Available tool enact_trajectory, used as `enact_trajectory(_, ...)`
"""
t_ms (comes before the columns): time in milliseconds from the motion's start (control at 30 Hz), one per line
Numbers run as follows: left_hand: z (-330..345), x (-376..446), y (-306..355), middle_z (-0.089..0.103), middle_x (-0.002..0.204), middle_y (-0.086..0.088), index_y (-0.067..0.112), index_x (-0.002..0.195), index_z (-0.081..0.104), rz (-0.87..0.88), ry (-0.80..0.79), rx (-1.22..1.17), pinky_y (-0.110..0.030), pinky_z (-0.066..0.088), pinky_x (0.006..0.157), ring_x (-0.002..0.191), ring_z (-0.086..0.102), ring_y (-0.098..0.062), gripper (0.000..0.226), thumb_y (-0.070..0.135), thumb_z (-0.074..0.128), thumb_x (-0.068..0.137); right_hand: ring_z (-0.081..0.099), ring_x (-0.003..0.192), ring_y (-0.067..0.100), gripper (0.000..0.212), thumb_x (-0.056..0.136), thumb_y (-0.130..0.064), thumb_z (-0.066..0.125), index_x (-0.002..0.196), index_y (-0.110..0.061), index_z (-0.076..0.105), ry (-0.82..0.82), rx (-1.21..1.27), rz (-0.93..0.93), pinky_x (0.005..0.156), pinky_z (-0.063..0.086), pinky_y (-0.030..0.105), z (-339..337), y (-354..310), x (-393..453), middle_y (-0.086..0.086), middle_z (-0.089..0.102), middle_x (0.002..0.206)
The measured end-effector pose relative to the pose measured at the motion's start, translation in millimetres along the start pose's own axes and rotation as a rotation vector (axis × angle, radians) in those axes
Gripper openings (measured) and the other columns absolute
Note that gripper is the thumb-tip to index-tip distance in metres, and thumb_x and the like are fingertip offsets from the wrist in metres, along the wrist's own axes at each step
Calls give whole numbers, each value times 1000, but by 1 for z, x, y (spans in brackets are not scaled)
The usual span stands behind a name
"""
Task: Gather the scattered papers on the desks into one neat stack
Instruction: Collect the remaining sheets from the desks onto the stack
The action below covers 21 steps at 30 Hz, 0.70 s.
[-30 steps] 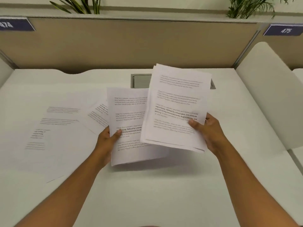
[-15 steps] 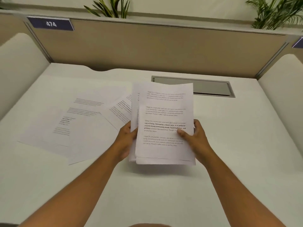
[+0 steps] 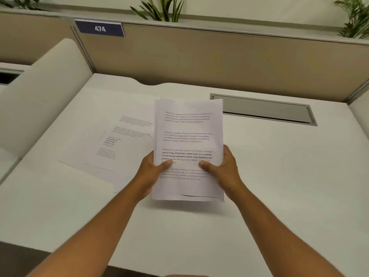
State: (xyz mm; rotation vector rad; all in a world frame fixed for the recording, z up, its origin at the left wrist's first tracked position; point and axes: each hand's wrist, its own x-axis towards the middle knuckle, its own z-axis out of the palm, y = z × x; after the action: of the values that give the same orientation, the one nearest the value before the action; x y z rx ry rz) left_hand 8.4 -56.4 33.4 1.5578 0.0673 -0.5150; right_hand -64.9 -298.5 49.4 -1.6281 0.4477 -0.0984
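Lying flat at the left of the white desk top [image 3: 279, 176], a few loose printed white sheets [image 3: 111, 144] overlap one another, their near corners fanned apart. Just right of them the left hand [image 3: 151, 172] grips the left edge of a stack of printed white papers [image 3: 189, 148] — thumb pressed on the top page, fingers hidden underneath, forearm reaching in from the lower left. The stack is held above the desk middle, its edges nearly squared. The right hand [image 3: 223, 168] mirrors that clasp on the right edge — thumb on top. Beyond lies a grey rectangular cable hatch [image 3: 265, 109].
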Motion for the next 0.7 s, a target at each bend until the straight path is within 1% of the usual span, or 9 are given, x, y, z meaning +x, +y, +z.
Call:
enact_trajectory(133,-49,6,-1,84,127,2,19,144,69,-28,20,-37,-42,66,97,116,81,-24,44,15,78,101,76,104,11,46,84,-35,88,123,-24,66,-4,-25,47,90,64,36,39,0,9,-8,77,117)
enact_trajectory(200,-73,11,-1,83,130,-3,18,144,69,-47,25,-78,-47,64,100,120,79,-29,45,13,78,100,76,101,21,25,96,-40,74,112,-20,71,90,-77,87,92,63,47,54,1,17,-1,78,108)
enact_trajectory(267,-96,18,1,83,131,-4,17,144,70,-56,35,-92,-52,61,105,121,78,-31,45,12,78,100,74,101,25,24,106,-35,59,107,-16,73,194,-248,47,94,60,50,67,8,24,2,78,105)
enact_trajectory(333,-117,24,4,82,133,-4,18,145,69,-50,24,-92,-51,59,106,123,78,-30,46,11,77,100,68,119,27,27,109,-28,52,124,-14,70,190,-492,-59,103,54,45,80,16,29,3,74,125)
enact_trajectory(433,-145,35,7,82,134,-3,19,145,70,-49,-14,-92,-50,60,105,122,79,-28,46,11,76,100,38,152,34,53,111,-34,43,162,-19,38,-95,-1019,-181,119,37,52,98,37,37,6,39,168)
enact_trajectory(500,-161,43,8,82,133,-2,20,144,70,-45,-34,-72,-50,60,104,121,79,-27,46,13,77,100,17,160,35,58,111,-43,32,167,-27,24,-202,-1245,-156,124,24,60,105,49,39,-1,19,176)
enact_trajectory(533,-167,48,8,82,133,-2,21,144,71,-44,-43,-65,-50,60,104,120,80,-26,46,14,77,99,13,162,34,57,111,-46,28,166,-29,26,-198,-1273,-131,124,19,61,106,53,39,-4,18,176)
enact_trajectory(600,-178,56,8,82,133,-3,21,144,71,-47,-61,-61,-53,59,106,120,80,-28,47,15,78,99,14,162,31,52,111,-50,28,158,-31,44,-119,-1242,-124,126,13,61,103,59,35,-8,29,173)
enact_trajectory(700,-187,67,8,82,135,-3,20,146,69,-56,-86,-61,-57,57,109,124,78,-31,48,15,77,99,32,157,27,42,112,-46,40,131,-26,71,74,-1046,-133,128,14,56,88,64,23,-8,60,152)
